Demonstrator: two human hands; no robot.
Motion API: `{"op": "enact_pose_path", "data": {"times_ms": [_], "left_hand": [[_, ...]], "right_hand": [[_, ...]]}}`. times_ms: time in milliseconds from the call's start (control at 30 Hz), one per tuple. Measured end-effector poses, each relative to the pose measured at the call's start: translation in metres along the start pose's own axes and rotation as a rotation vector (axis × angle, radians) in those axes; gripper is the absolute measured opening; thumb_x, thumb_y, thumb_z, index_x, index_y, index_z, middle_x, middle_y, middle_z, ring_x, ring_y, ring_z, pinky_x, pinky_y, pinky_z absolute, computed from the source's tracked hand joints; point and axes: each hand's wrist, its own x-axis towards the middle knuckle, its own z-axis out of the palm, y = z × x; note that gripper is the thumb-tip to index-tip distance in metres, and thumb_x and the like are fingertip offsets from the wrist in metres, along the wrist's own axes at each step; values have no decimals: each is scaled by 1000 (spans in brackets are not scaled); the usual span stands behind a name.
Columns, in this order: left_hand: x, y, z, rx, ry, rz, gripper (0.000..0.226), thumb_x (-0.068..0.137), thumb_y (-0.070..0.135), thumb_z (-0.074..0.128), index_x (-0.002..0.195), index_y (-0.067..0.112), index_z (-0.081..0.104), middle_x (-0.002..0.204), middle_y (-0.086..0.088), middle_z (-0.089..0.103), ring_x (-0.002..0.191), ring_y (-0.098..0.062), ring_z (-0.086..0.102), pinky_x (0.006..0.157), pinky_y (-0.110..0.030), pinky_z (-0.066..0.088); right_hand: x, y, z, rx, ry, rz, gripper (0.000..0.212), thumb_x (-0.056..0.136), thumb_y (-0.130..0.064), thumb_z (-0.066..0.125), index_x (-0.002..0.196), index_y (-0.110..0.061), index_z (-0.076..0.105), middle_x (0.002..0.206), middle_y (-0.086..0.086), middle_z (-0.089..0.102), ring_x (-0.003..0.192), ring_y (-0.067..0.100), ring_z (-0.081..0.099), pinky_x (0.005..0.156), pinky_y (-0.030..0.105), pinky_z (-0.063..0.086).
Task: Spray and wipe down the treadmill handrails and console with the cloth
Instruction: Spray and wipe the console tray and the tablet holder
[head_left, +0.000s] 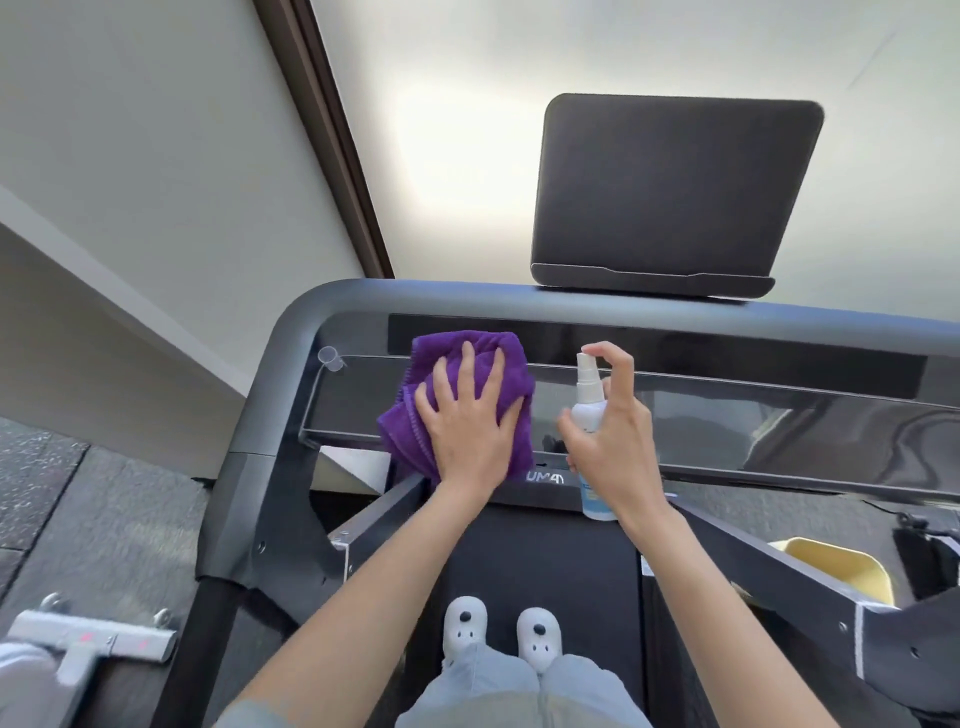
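I stand on the treadmill belt (535, 561), facing its dark glossy console (727, 415). My left hand (470, 418) lies flat, fingers spread, pressing a folded purple cloth (467, 358) onto the left part of the console. My right hand (610, 436) holds a small white spray bottle (589, 400) upright just right of the cloth, with the index finger curled over its nozzle. The grey handrail frame (322, 306) curves around the console's left corner and runs along its top. A dark tablet holder (670, 192) stands above the console.
A yellow bin (836, 566) sits at the right beside the treadmill. A grey machine part (88, 639) is on the floor at lower left. A pale wall (156, 182) rises to the left. My feet in white slippers (501, 629) are on the belt.
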Motion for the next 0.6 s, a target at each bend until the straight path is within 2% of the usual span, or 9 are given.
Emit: {"op": "enact_pose_path", "data": {"times_ms": [67,100,233,333,433,600], "left_hand": [[-2,30,4,-10,-81,132,64,93,57,17,152,35,24,161,-5,22,144,-36,23,112,-59,16],[3,34,3,-16,-124,161,66,92,58,12,153,36,22,162,-4,18,145,-35,19,113,-58,13],[20,-4,-1,0,-101,203,62,97,59,26,154,35,18,163,0,10,147,-30,14,118,-53,7],[39,-54,-9,-4,-51,149,63,98,56,34,154,35,13,164,2,5,148,-28,10,119,-50,10],[48,-88,-16,-35,-70,153,66,97,57,34,155,35,12,164,1,2,149,-28,6,119,-50,12],[12,-68,-6,-22,-26,204,63,96,60,26,153,33,23,162,-1,18,148,-28,18,116,-47,20]], "right_hand": [[-1,4,-3,-17,24,-33,60,86,-1,64,127,-35,37,64,0,48,50,21,52,56,28,50],[-1,6,-5,-29,28,-39,59,86,-1,65,127,-35,37,62,-3,47,49,19,52,55,26,49],[4,6,-12,-76,11,6,62,85,1,62,126,-37,36,65,3,51,54,35,59,60,45,55],[10,0,-10,-76,5,17,63,84,2,59,127,-39,36,66,-1,48,55,36,59,60,49,56],[13,-8,-4,-49,-7,3,63,85,1,59,128,-41,37,69,1,46,59,39,59,62,52,57],[7,-8,6,-69,66,-28,66,85,2,60,128,-43,37,63,-1,47,55,26,50,61,33,48]]}}
